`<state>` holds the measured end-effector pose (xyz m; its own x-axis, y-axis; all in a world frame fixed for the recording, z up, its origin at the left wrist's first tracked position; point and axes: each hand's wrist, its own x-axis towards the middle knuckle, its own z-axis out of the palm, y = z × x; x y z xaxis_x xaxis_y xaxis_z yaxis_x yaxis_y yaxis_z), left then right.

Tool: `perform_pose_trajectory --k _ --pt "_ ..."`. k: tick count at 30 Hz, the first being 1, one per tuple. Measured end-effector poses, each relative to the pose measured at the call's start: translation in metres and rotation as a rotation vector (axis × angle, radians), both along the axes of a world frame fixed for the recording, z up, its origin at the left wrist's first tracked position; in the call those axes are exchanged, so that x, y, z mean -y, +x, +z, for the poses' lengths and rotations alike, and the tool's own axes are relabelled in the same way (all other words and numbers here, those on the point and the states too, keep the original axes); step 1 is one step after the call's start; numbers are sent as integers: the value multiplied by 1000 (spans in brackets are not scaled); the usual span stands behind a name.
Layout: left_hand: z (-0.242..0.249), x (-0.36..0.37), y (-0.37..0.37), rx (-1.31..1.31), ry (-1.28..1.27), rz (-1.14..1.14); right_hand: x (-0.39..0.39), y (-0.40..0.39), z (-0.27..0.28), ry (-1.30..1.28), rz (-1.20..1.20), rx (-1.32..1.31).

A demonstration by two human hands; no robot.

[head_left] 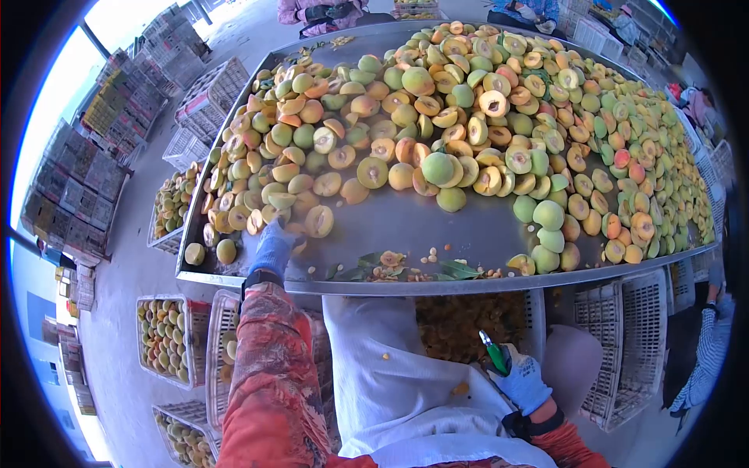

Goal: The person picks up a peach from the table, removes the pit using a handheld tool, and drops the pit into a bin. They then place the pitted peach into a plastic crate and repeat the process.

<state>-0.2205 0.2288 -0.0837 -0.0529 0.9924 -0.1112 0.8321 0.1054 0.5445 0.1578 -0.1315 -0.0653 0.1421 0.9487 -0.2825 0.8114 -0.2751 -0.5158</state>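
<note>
My left hand (273,248), in a blue glove, reaches over the near left edge of the metal table to the closest apricot halves (319,221). Its fingers are blurred and partly hidden among the fruit, so I cannot tell whether they grip a piece. Low over my lap, my right hand (524,384), in a pale blue glove, is closed around a green-handled tool (495,355) with a short metal tip pointing up and left. A white apron (390,374) covers my lap. Whole and halved green-yellow apricots (437,168) are heaped across the table.
The metal table's raised rim (374,287) runs in front of me. Leaves and pits (390,269) lie just inside it. Below stands a crate of brown scraps (468,324); a fruit crate (168,339) is at left, an upright crate (636,343) at right. Other people (331,14) sit around the table.
</note>
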Motion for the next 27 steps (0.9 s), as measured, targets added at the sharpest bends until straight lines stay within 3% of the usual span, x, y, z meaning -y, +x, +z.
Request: perform_pose_trajectory --k 2,5,7,9,12,14,15,17,18,21,25,27 --pt "23 12 27 1 -340 75 2 -3 -3 18 31 8" --pt "-13 21 10 69 -282 -107 -8 -11 4 99 91 -3" --pt "14 63 33 590 -195 -4 -21 -23 18 178 116 -48" --pt "68 122 69 1380 -299 37 -33 -39 35 225 152 -91" --pt "69 174 104 1598 -460 -78 -51 -61 58 395 242 -85" --pt "74 202 136 1715 -423 -14 -58 -71 66 454 247 22" --pt "68 212 150 1719 -439 -20 -59 -71 67 521 261 125" --pt "53 227 171 1546 -70 22 -55 -69 69 526 252 205" --pt "50 230 172 1549 -78 17 -52 -67 70 538 253 274" --pt "53 233 175 1069 55 -176 -42 -60 73 555 238 324" --pt "74 245 186 1109 53 -197 -33 -54 76 647 240 342" --pt "75 249 189 1124 37 -57 -30 -53 78 663 222 317"
